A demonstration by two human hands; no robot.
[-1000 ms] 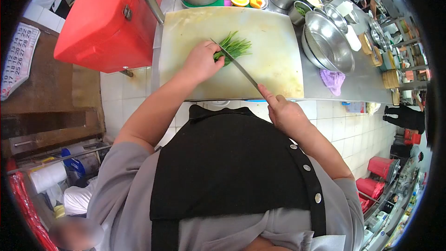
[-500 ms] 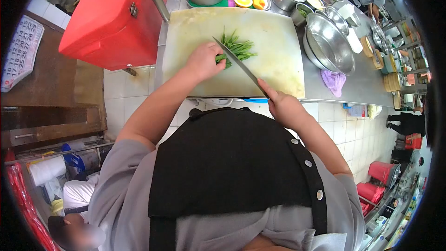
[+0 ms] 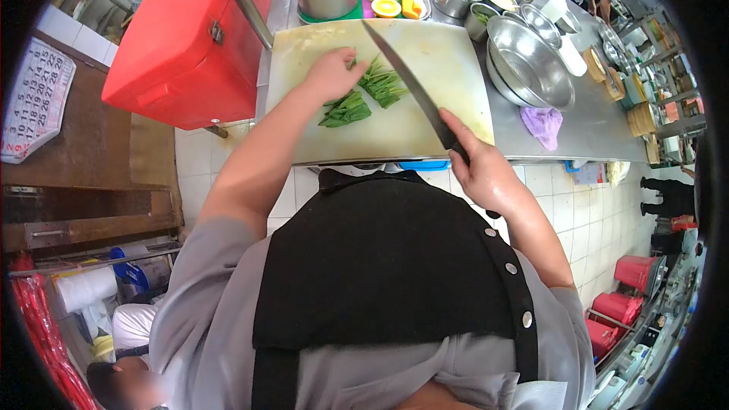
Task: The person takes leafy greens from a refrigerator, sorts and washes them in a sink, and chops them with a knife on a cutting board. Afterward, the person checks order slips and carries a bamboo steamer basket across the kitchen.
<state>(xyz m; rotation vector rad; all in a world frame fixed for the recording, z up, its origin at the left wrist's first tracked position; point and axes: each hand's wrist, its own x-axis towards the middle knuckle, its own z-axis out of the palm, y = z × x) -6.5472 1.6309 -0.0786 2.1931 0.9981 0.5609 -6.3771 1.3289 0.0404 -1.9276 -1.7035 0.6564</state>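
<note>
On the pale cutting board lie two bunches of cut leafy greens, one bunch nearer me and another bunch farther right. My left hand is beside them, thumb and fingers apart, with the fingertips at the stem ends. Whether it touches the stems I cannot tell. A long knife is in my right hand, which is wrapped round its dark handle. The blade slants up and left above the board, apart from the greens.
A red cooler box and a metal post stand left of the board. Behind it are a steel pot and a halved orange. Steel bowls and a purple cloth sit at right. Other people are in the background.
The greens now lie in two separate bunches. My left hand has loosened from them and shifted up slightly. The knife has lifted off the greens and moved right with my right hand.
</note>
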